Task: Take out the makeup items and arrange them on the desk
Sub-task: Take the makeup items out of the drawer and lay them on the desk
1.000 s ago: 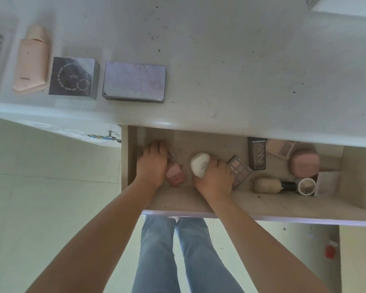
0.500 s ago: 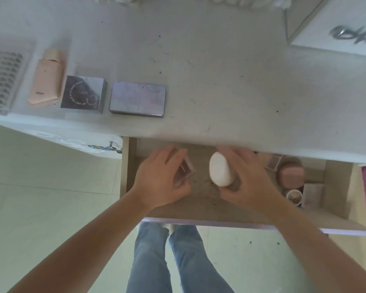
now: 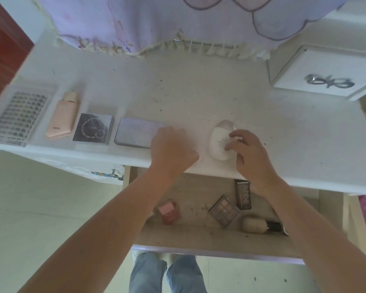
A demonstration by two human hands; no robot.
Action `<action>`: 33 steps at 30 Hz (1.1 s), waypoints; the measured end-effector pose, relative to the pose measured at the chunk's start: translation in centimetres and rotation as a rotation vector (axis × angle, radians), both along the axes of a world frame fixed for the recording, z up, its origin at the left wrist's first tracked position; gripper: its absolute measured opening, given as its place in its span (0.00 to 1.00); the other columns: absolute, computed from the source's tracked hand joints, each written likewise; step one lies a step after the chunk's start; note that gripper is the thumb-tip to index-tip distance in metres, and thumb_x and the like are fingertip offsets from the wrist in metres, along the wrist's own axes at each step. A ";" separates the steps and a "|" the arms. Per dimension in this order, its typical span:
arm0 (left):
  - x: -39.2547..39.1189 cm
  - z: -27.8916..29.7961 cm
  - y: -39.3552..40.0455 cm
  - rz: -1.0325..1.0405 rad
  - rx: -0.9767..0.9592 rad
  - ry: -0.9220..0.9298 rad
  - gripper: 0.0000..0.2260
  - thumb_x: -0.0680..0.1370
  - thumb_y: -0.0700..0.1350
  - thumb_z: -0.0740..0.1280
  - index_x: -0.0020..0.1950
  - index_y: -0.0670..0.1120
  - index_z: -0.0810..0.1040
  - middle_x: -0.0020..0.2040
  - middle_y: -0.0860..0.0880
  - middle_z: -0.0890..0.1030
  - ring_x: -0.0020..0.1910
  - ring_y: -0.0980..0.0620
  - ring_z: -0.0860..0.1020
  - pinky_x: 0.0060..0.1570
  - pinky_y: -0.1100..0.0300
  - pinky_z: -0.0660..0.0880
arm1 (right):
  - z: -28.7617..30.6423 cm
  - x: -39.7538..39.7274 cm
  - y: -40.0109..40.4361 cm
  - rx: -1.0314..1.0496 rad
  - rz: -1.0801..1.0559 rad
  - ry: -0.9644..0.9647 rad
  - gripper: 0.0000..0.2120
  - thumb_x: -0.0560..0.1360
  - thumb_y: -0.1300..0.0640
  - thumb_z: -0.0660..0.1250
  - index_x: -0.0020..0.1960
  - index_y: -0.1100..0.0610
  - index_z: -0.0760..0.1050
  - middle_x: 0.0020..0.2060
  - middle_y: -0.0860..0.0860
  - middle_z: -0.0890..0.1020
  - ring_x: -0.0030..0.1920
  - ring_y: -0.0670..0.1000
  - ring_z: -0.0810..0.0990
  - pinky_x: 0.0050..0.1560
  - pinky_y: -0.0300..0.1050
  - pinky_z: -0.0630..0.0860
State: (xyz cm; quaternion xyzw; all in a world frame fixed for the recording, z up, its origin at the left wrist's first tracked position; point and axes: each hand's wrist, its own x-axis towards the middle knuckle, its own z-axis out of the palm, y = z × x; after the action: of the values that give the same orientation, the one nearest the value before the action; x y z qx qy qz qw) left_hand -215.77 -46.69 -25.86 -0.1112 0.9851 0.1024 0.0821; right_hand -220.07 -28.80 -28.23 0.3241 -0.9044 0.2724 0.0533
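My right hand grips a white egg-shaped case that lies on the white desk near its front edge. My left hand rests palm down on the desk just left of the case, fingers curled; anything under it is hidden. It touches the right end of a purple palette. Further left in the same row are a dark square box, a peach tube and a clear lash tray.
The open drawer below holds a pink blush compact, an eyeshadow palette, a brown tube and a puff-headed brush. A small white drawer box stands back right. A lilac fringed cloth hangs at the back.
Both hands rose out of the drawer to the desk top. The right hand carried the white egg-shaped case up and set it on the desk; the left hand came up beside the purple palette.
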 end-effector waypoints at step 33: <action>7.4 -5.0 0.2 -0.184 -0.032 0.387 0.18 0.72 0.48 0.59 0.57 0.38 0.72 0.52 0.37 0.80 0.49 0.39 0.80 0.45 0.52 0.79 | -1.9 3.4 -2.7 -0.134 -0.274 -0.296 0.25 0.79 0.49 0.48 0.70 0.62 0.63 0.72 0.61 0.60 0.73 0.56 0.56 0.71 0.39 0.49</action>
State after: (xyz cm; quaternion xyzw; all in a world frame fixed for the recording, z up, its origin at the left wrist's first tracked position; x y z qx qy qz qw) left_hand -208.36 -46.51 -30.86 -0.0001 0.9900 0.0980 -0.1012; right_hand -216.63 -31.49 -30.17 0.1504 -0.9178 0.3667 -0.0224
